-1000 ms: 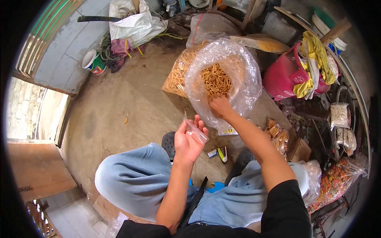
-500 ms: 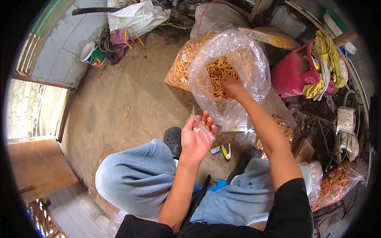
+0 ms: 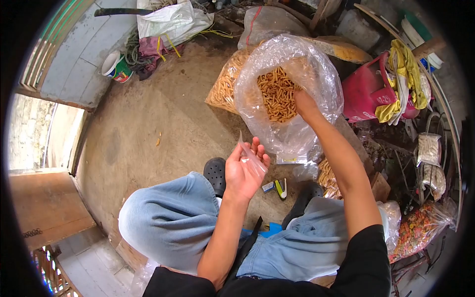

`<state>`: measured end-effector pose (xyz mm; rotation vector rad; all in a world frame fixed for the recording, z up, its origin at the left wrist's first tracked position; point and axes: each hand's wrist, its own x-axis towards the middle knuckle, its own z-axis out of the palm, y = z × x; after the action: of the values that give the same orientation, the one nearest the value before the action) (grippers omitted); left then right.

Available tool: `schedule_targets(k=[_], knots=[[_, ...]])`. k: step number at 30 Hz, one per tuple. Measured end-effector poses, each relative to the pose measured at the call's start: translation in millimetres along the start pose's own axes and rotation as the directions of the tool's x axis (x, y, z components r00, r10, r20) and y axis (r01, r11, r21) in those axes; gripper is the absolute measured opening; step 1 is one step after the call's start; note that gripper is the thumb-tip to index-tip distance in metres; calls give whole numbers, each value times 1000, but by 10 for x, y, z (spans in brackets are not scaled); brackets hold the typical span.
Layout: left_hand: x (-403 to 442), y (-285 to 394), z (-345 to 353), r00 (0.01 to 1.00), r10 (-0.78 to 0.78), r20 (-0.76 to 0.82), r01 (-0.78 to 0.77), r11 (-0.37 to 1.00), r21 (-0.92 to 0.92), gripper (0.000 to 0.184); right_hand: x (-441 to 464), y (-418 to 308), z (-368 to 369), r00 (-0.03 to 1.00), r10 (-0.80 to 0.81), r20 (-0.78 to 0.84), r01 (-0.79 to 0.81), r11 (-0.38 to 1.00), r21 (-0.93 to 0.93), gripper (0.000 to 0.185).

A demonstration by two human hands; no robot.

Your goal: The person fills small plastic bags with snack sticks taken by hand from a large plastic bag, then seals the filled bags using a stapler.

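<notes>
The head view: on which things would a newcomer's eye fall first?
Probably first on the large clear plastic bag of short brown sticks, open in front of the person, with the right hand in its mouth. To its right is a pinkish-red bin with a yellow cloth over it. Nearer, the upturned left hand holds a small clear bag.

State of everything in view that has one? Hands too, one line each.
Large clear plastic bag: mouth open, brown stick snacks inside
Right hand: in bag mouth, fingertips hidden
Left hand: palm up, fingers curled, holding small clear bag
Small clear bag: flat, no snacks visible
Small bucket: uncovered
Yellow cloth: draped over pink bin
</notes>
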<state>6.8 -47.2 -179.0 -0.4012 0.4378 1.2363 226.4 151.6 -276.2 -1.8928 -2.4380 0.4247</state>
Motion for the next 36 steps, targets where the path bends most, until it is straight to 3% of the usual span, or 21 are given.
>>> schedule_targets(k=[2, 4, 8, 10, 13, 16, 20, 22, 23, 25, 29, 31, 32, 34, 36], knots=[[-5, 4, -8, 1000, -1, 3, 1, 1000, -1, 22, -12, 4, 106, 998, 13, -58, -14, 1000, -16, 27], [-8, 4, 2, 1000, 0, 8, 0, 1000, -4, 21, -70, -62, 180, 919, -60, -390, 5, 990, -141, 22], [-20, 14, -7, 1000, -14, 19, 15, 999, -28, 21, -103, -99, 210, 925, -89, -369, 11, 978, -207, 39], [-23, 9, -16, 999, -22, 37, 23, 999, -38, 21, -99, -95, 254, 906, -87, -415, -86, 921, -381, 37], [-35, 10, 10, 1000, -7, 21, 7, 1000, -17, 21, -66, -88, 312, 941, 19, -339, -112, 960, -255, 35], [-66, 36, 29, 1000, -8, -22, 8, 1000, -24, 22, -71, -113, 351, 920, 64, -388, -189, 936, -296, 33], [-61, 30, 21, 1000, 5, -2, -5, 1000, 3, 22, -74, -53, 366, 912, 23, -409, -157, 942, -297, 38], [-70, 31, 27, 1000, 9, -8, -9, 1000, 12, 22, -13, -26, 404, 857, 287, -428, -186, 947, 263, 37], [-77, 30, 30, 1000, 8, -10, -8, 1000, 12, 22, -19, 10, 413, 857, 287, -429, -186, 947, 262, 37], [-88, 21, 41, 1000, 7, -10, -7, 1000, 9, 22, -65, 24, 321, 955, 182, -235, -147, 976, 160, 29], [-92, 2, 48, 1000, 10, -13, -9, 1000, 17, 22, -49, -49, 301, 981, 166, -104, -146, 973, 177, 13], [-100, 13, 44, 1000, 9, -14, -9, 1000, 14, 22, -36, -46, 354, 1000, 26, -9, -19, 897, 441, 10], [-108, 18, 44, 1000, 3, -3, -3, 1000, 9, 22, -27, -52, 381, 1000, 23, -10, -16, 896, 443, 10], [-110, 18, 37, 1000, -6, 9, 6, 1000, 3, 23, -14, -1, 446, 999, 31, 14, -33, 775, 631, 12], [-111, 26, 28, 1000, 6, 9, -6, 1000, 12, 23, -2, 71, 459, 1000, -4, -13, 11, 780, 626, 14]])
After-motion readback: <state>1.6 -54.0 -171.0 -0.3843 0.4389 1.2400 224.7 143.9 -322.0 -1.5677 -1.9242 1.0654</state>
